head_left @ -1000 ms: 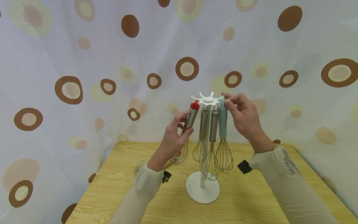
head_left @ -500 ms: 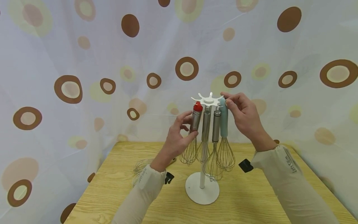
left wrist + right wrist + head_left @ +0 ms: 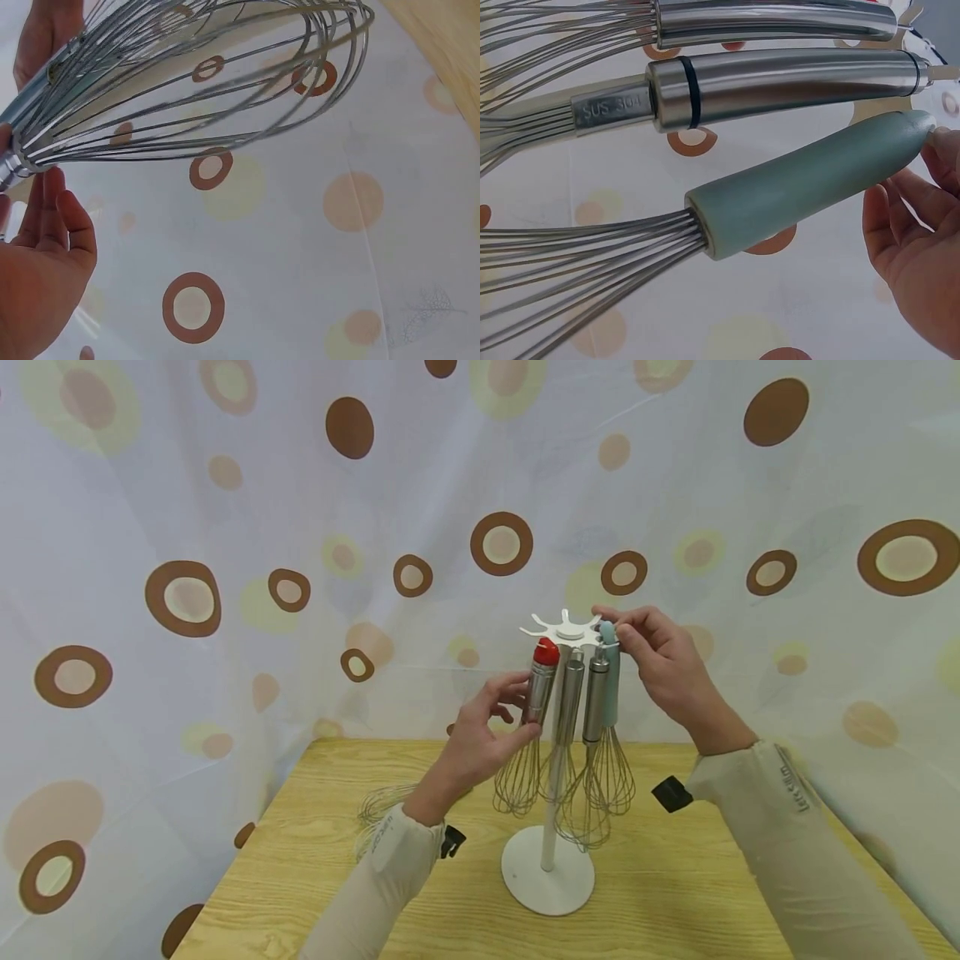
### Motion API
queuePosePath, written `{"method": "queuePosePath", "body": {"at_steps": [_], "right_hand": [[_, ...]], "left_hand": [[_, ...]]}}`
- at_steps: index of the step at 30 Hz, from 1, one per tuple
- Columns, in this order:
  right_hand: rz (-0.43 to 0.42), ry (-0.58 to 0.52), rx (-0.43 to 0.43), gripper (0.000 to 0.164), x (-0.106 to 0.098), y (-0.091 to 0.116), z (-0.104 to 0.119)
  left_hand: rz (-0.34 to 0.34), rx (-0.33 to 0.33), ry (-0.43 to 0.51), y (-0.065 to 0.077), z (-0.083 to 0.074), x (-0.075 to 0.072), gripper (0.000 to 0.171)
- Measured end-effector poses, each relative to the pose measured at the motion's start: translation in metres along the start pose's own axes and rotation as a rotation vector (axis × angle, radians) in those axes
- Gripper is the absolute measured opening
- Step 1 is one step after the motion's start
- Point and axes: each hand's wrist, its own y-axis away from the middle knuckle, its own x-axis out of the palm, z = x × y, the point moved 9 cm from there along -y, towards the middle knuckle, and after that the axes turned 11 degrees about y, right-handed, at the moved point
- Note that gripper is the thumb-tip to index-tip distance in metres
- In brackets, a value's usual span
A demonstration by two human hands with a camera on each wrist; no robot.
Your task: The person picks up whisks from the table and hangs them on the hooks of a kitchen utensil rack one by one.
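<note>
A white whisk stand [image 3: 517, 877] has a spoked rack on top. Several steel whisks hang from it, among them two with metal handles in the middle. My left hand [image 3: 480, 731] grips a steel whisk with a red cap [image 3: 540, 689], its cap at a spoke on the rack's left. In the left wrist view the fingers [image 3: 75, 225] lie below its wire loops [image 3: 225, 97]. My right hand [image 3: 667, 672] pinches the top of the teal-handled whisk [image 3: 802, 184] at the rack's right. The thumb and fingertips hide part of that hook.
More whisks [image 3: 382, 802] lie on the wooden table [image 3: 660, 893] at the left, partly behind my left forearm. A spotted curtain [image 3: 450, 460] hangs behind and beside the table. Black strap buckles [image 3: 672, 794] dangle at both cuffs.
The red-capped whisk went from tilted beside the rack to nearly upright at its left spoke, carried right by my left hand. The stand shifted slightly right and nearer; my right hand moved slightly right.
</note>
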Motion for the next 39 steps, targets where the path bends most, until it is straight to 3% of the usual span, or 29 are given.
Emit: {"method": "queuePosePath", "body": {"at_steps": [5, 10, 14, 18, 20, 25, 30, 34, 39], "right_hand": [[0.031, -0.066, 0.012, 0.016, -0.002, 0.000, -0.003], [0.074, -0.104, 0.031, 0.015, -0.002, 0.000, -0.007], [0.105, -0.118, 0.035, 0.015, -0.002, 0.000, -0.009], [0.102, -0.137, 0.038, 0.016, -0.003, 0.001, -0.009], [0.077, -0.138, 0.044, 0.015, -0.004, 0.001, -0.008], [-0.010, -0.091, 0.066, 0.012, -0.009, 0.005, -0.007], [-0.102, -0.023, 0.071, 0.006, -0.016, 0.008, -0.006], [-0.164, -0.020, 0.040, 0.006, -0.020, 0.011, -0.004], [-0.174, -0.106, -0.052, 0.007, -0.020, 0.013, 0.006]], "left_hand": [[0.030, 0.003, -0.001, 0.004, 0.024, -0.004, 0.046], [0.039, 0.037, 0.017, 0.007, 0.025, -0.012, 0.034], [0.027, -0.002, 0.039, 0.011, 0.032, -0.020, 0.032], [0.018, -0.093, 0.028, 0.016, 0.047, -0.027, 0.030], [0.033, -0.173, -0.002, 0.020, 0.058, -0.030, 0.030], [0.123, -0.383, -0.074, 0.033, 0.088, -0.034, 0.034], [0.193, -0.532, -0.125, 0.047, 0.111, -0.036, 0.038], [0.247, -0.615, -0.170, 0.058, 0.133, -0.039, 0.038], [0.274, -0.666, -0.182, 0.072, 0.155, -0.045, 0.037]]}}
